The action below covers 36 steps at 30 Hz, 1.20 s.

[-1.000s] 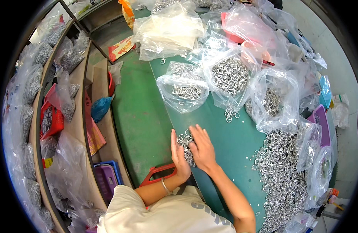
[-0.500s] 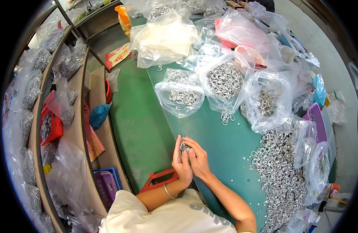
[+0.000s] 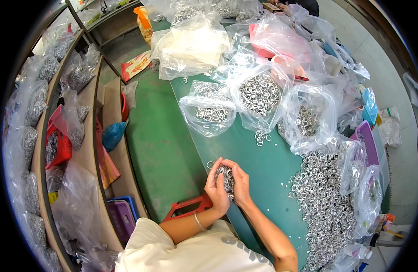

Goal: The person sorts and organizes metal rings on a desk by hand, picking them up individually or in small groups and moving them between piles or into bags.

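My left hand and my right hand are cupped together over the near left edge of the green table. Between the palms lies a handful of small silver metal rings. One loose ring shows just beyond my left fingertips. Both hands curl round the handful, their fingertips nearly meeting at the far side. To the right, a large heap of similar metal rings spreads over the table. Farther off stand open clear plastic bags of rings, and a few rings lie in front of them.
Shelves with bagged metal parts run along the left, beyond the green floor. A red plastic stool stands beside the table. A purple basket sits at the table's right. At the far end, part of another person shows.
My hands have opened apart slightly and shifted a little right, so more of the metal rings between them show. A single ring now appears beyond the left fingertips.
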### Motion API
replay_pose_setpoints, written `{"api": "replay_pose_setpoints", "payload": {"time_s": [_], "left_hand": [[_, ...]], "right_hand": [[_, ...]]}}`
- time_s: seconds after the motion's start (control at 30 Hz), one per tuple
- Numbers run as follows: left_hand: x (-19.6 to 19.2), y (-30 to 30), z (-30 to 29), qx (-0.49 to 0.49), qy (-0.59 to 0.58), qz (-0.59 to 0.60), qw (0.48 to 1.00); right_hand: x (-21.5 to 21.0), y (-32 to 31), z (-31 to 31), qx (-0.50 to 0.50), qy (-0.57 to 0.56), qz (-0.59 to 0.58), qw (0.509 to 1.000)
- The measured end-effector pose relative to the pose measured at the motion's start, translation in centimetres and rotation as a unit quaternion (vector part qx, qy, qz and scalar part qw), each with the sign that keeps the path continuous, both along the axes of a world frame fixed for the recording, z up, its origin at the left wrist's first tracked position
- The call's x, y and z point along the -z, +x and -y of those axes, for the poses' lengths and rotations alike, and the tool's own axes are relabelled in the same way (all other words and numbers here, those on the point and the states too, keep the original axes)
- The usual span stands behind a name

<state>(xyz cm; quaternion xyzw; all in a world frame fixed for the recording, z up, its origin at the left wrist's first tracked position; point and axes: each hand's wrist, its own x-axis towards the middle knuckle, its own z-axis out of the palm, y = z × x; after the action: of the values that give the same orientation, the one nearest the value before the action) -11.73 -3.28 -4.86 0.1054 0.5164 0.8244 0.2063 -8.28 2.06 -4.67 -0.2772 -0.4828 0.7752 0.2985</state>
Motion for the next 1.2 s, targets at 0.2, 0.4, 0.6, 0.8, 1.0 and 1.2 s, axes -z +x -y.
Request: {"api": "replay_pose_setpoints", "payload": {"time_s": [0.2,0.4,0.6,0.8,1.0,1.2], "left_hand": [[-0.4,0.4,-0.6,0.025,0.005,0.028,0.999],[-2.5,1.0,-1.7,0.075,0.019,0.078,0.994],[-4.1,0.8,-4.0,0.111,0.038,0.115,0.986],[-7.5,-1.8,-9.4,0.127,0.088,0.049,0.987],[-10.8,-8.9,-20.1,0.115,0.137,-0.010,0.984],[-9.4,-9.8,-14.6,0.099,0.169,-0.024,0.980]], "right_hand": [[-1.0,0.7,-0.1,0.050,0.003,0.020,0.999],[-2.5,1.7,-0.9,0.102,-0.037,0.025,0.994],[-3.7,1.8,-2.7,0.139,-0.001,0.034,0.990],[-6.8,-0.6,-8.1,0.153,0.138,0.021,0.978],[-10.7,-4.8,-17.4,0.141,0.178,0.034,0.973],[-8.0,-1.3,-13.7,0.124,0.129,0.045,0.983]]}}
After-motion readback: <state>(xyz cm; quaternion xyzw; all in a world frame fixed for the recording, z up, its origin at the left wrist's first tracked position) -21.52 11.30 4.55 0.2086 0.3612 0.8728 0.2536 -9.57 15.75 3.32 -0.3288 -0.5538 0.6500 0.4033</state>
